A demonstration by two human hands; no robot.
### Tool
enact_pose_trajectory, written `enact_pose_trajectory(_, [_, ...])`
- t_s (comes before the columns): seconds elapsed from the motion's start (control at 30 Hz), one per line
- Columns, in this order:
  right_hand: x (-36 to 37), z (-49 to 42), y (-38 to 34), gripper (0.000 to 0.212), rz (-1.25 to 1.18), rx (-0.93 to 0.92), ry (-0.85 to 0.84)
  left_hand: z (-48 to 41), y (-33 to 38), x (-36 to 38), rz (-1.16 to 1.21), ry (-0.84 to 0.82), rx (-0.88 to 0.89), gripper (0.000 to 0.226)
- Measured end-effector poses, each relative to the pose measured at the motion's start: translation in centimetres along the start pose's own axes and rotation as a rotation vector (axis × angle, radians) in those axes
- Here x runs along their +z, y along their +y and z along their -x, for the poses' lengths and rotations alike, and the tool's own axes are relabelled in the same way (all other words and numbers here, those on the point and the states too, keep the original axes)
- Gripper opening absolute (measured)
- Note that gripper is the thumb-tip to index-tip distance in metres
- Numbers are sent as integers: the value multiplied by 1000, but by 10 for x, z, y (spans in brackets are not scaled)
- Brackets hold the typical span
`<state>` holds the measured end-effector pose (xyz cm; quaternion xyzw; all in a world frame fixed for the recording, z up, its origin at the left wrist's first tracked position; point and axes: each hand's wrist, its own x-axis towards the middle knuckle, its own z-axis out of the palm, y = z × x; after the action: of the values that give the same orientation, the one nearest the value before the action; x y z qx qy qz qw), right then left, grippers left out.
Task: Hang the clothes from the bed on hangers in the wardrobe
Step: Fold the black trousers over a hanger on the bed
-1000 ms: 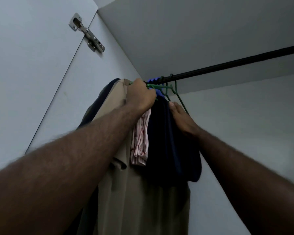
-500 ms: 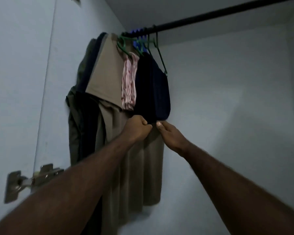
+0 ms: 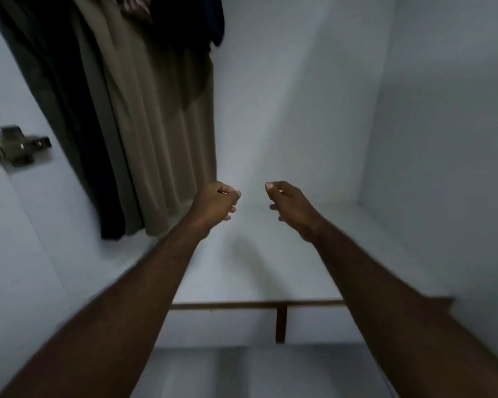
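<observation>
Hung at upper left inside the wardrobe (image 3: 299, 96), beige garment (image 3: 156, 124) beside dark garments (image 3: 78, 124), gripped by neither hand; just right of the hem, left hand (image 3: 214, 206) curled into an empty fist, right hand (image 3: 289, 208) loosely curled on nothing, both forearms outstretched above the shelf (image 3: 256, 254).

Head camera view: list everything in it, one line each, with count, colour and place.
long beige hanging garment: one, beige, upper left
dark long hanging garments: count unclear, dark green and navy-black, left of the beige one
pink striped cloth: one, pink and white, top edge, mostly cut off
navy hanging garment: one, navy, top edge, right of the pink cloth
metal door hinge: one, silver, blurred, far left
white wardrobe walls: white, back and sides
white wardrobe floor: one, white, centre
brown wooden front strip: one, brown, lower centre
left hand: one, fingers curled, holding nothing
right hand: one, fingers loosely curled, holding nothing
</observation>
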<state>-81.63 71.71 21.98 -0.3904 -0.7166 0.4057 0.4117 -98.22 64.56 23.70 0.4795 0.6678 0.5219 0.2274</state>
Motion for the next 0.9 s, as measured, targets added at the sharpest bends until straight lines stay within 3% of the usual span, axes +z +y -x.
enact_pose_trajectory(0.23, [38,168,96,27,-165,355,155,110,-116,46,124,-274,-210,8])
enact_pose_trajectory(0.27, [41,226,118,26,-167,479,245,150,-137,65,102,-412,-271,9])
enact_pose_trajectory(0.37, [51,270,143,20,-243,590,295,183,-160,83,117,-434,-351,10])
enact_pose_trajectory(0.53, [33,416,167,27,-324,814,653,295,-182,146,83,-772,-410,10])
enact_pose_trajectory(0.9, [32,701,142,25,-453,947,1232,534,-188,189,-68,-1244,-398,13])
